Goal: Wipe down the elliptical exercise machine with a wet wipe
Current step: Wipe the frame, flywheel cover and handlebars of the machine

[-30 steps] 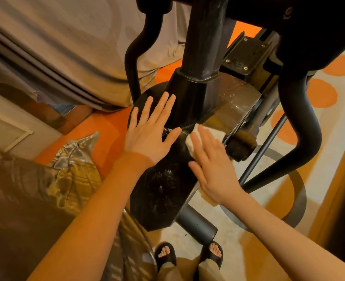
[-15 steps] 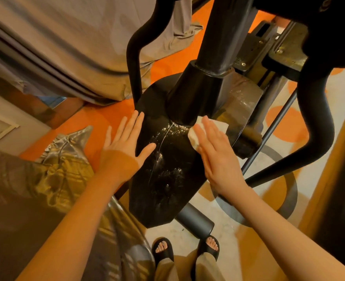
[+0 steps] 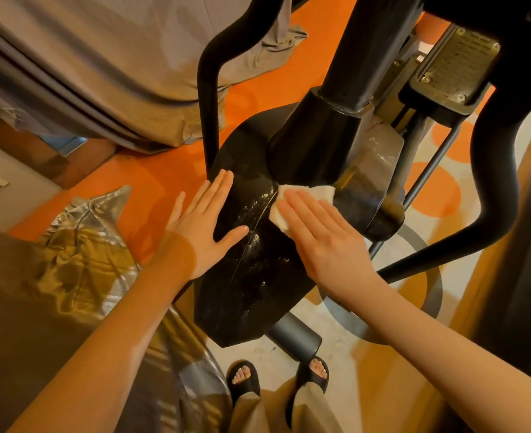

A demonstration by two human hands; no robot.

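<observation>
The right hand (image 3: 323, 235) has slid its crumpled white wipe (image 3: 301, 198) leftward across the glossy black housing (image 3: 251, 276), fingers flat; the left hand (image 3: 205, 220) rests flat at the housing's left edge, holding nothing.

- elliptical's housing (image 3: 258, 276) sits dead center, w/ the upright post (image 3: 364, 57) rising from its far end
- left hand (image 3: 205, 226) flat on the housing's left edge, fingers pointing away from the person
- right hand (image 3: 323, 232) flat on the right side, pressing the wet wipe (image 3: 308, 195) under its fingers; wipe sticks out past the fingertips, right at the base of the post
- the two hands are near each other, not touching
- curved bar (image 3: 208, 89) goes up just left of the housing, another bar (image 3: 492, 170) over on the right
- draped cloth (image 3: 101, 64) far left, behind the left bar
- crinkly bag (image 3: 80, 245) on the floor (image 3: 151, 179), left of the left forearm
- feet in sandals (image 3: 245, 379) at the near end, just below a crossbar (image 3: 295, 335) that pokes out from under the housing
</observation>
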